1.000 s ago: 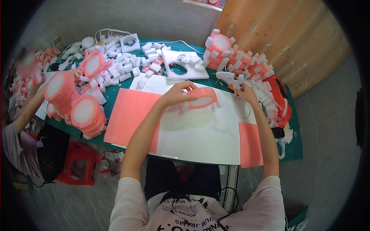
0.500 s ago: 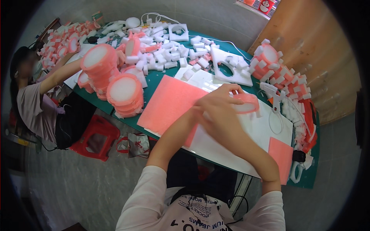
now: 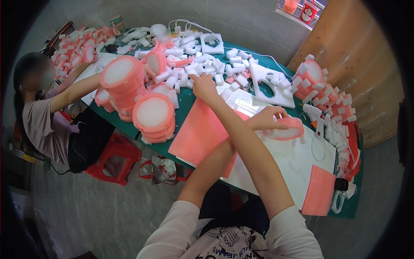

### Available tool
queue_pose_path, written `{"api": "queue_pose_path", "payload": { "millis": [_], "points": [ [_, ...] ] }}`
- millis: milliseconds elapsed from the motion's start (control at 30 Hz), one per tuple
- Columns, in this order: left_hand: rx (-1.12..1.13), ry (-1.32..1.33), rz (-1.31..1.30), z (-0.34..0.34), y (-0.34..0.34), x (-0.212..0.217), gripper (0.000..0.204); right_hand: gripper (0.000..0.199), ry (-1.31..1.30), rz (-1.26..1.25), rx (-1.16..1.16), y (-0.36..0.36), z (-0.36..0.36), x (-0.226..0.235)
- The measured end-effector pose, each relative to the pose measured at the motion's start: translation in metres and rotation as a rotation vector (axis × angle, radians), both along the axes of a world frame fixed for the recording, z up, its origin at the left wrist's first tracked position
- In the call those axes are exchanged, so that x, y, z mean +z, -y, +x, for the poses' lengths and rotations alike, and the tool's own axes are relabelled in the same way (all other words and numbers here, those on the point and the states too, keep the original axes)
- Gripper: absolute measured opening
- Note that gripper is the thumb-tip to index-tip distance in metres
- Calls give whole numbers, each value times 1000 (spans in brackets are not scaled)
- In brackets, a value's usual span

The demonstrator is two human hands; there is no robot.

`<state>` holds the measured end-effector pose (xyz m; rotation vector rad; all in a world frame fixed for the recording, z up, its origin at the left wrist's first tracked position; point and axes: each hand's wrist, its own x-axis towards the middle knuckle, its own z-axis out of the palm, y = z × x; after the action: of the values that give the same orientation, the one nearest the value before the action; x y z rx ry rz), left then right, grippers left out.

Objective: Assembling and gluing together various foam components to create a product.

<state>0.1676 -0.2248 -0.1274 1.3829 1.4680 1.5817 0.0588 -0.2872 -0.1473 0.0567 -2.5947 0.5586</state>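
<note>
1. While I watched through the head camera, the person's forearms lay crossed over the green counter (image 3: 185,101), the right arm on top of the left.
2. The left hand (image 3: 266,118) sat to the right, its fingers closed around the far rim of a pink foam ring (image 3: 290,129).
3. That ring rested on a white sheet (image 3: 293,168) on the near right part of the counter.
4. The right hand (image 3: 202,86) was stretched to the far left, its fingers (image 3: 207,76) touching the near edge of a heap of small white foam blocks (image 3: 196,64); I could not tell whether they gripped a block.
5. A large pink foam sheet (image 3: 198,134) lay beneath the crossed arms, overlapping the white sheet's left edge.
6. Two stacks of pink-rimmed foam discs (image 3: 153,114) stood just left of the pink sheet.
7. A white foam cut-out panel (image 3: 269,84) lay beyond the ring, and a small pink sheet (image 3: 319,190) lay at the near right corner.
8. At the far left a co-worker sat by a red stool (image 3: 114,159), one hand (image 3: 90,56) among more pink pieces.
</note>
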Motion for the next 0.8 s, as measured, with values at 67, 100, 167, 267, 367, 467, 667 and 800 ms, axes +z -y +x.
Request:
{"api": "queue_pose_path", "payload": {
  "millis": [67, 100, 167, 267, 367, 467, 667, 800],
  "points": [
    [-22, -6, -1, 3, -3, 4, 33, 32, -8, 10, -22, -7, -11, -10],
    [-18, -6, -2, 3, -1, 4, 33, 29, -13, 9, -31, -5, -14, -11],
    [-19, 34, -55, 2, 3, 5, 34, 24, -45, -66, -46, -7, -20, -11],
    [-28, 54, -55, 2, 4, 9, 34, 19, -17, -343, -38, -12, -15, 11],
    [-51, 38, -72, 4, 9, 17, 35, 22, 113, -1136, 112, -14, 3, 46],
    [-18, -124, 43, -5, 0, -5, 37, 30, 245, -1907, 551, -14, 47, 81],
    [-25, 18, -105, 7, 5, 13, 41, 36, 351, -2025, 777, -48, 168, 132],
    [-10, 164, 104, 4, -6, -11, 37, 38, 320, -1798, 613, -77, 229, 148]
  ]
}}
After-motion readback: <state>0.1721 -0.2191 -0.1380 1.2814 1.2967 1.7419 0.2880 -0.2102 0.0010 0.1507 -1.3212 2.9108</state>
